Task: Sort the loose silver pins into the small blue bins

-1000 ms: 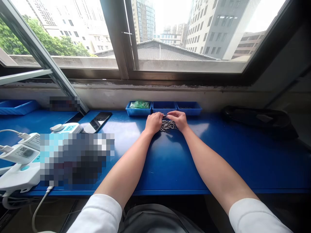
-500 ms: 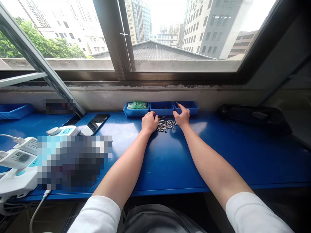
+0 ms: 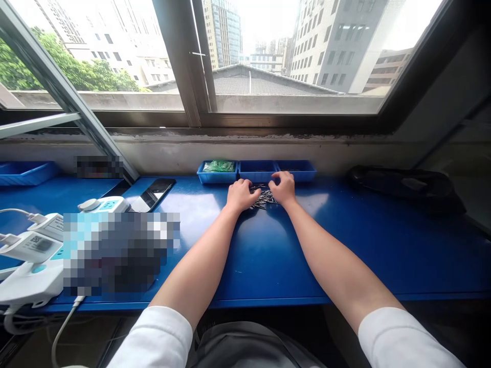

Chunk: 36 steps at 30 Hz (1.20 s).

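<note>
Between the fingers of both hands, a messy pile of thin metal sticks (image 3: 264, 198) is lying on the blue table (image 3: 268, 260). The right hand (image 3: 284, 188) is coming back from the right blue tray (image 3: 306, 176), which is sitting just past its fingertips. So the work seems to be going on at the pile again. Its thumb and pointing finger are curving but staying apart, and nothing is showing between them. The left hand (image 3: 239, 196) is staying at the pile's left side. Its thumb and pointing finger are standing apart too, but I cannot tell if its other fingers are holding anything.

Half a second ago, the right pointing finger was reaching over that tray with a small shiny bit at its tip; now no bit is showing there. The left thumb is now pointing more over the sticks.
</note>
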Available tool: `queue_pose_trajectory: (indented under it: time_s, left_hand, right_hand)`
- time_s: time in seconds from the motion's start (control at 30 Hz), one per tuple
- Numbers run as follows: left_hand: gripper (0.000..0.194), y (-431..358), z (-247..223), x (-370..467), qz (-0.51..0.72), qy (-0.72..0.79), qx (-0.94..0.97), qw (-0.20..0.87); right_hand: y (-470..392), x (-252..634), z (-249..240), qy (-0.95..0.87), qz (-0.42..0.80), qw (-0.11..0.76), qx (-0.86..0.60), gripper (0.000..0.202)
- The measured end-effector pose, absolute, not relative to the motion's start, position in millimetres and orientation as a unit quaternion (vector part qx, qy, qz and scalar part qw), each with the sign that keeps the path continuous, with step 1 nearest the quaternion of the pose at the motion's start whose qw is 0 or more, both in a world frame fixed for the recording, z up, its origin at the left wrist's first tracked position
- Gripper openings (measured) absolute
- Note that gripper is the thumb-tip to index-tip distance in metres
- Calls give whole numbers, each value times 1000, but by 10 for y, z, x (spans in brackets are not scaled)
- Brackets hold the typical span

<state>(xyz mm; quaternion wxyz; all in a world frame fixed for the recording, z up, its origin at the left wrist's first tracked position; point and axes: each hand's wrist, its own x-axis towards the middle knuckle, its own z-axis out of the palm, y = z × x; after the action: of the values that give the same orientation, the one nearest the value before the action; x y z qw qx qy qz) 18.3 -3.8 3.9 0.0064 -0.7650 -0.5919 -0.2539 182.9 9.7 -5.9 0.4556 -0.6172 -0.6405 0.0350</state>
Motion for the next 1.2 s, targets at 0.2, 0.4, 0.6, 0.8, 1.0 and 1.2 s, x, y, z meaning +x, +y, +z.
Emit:
queue_pose_trajectory:
  time_s: [0.2, 0.4, 0.6, 0.8, 1.0, 1.2]
  left_hand:
    - [36, -64, 24, 202, -210, -567, -796, 24]
    - [26, -40, -11, 217, -209, -572, -792, 32]
    - [33, -41, 3, 247, -224, -586, -779, 32]
    - [33, -55, 64, 178, -233, -586, -774, -58]
    - [50, -141, -11, 194, -168, -528, -832, -40]
    - [53, -119, -49, 251, -169, -522, -836, -12]
  right_hand:
    - [86, 1776, -107, -723, 72, 291, -623, 26]
    - [68, 1766, -79, -733, 67, 278, -617, 20]
    - [84, 1774, -92, -736, 77, 281, -611, 20]
    - [120, 1805, -123, -730, 80, 297, -611, 30]
    - [133, 1820, -141, -725, 88, 309, -609, 23]
    - [163, 1831, -143, -730, 101, 300, -606, 18]
